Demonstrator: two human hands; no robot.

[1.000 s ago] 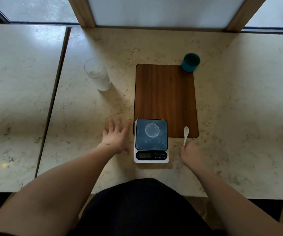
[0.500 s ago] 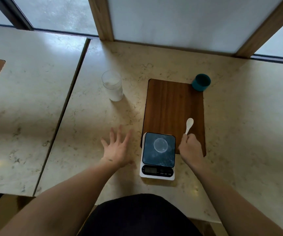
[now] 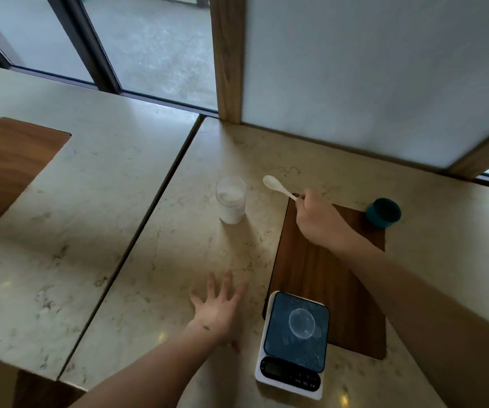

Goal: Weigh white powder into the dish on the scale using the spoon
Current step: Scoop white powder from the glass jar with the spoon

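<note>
Head view, glass (image 3: pixel 231 203) holding white powder, right hand (image 3: pixel 315 219) gripping spoon (image 3: pixel 278 188), left hand (image 3: pixel 218 312) splayed

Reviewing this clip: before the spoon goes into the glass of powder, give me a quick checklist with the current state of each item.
1. Spoon gripped in right hand: ok, held by the handle end.
2. Spoon bowl empty: ok, no powder visible on it.
3. Glass open and holding powder: ok, upright, white powder inside.
4. Dish on scale: ok, clear dish centred on the platform.
5. Scale display zeroed: cannot tell, display unreadable.
6. Left hand clear of the scale: ok, open on the counter beside it, not touching.
</note>
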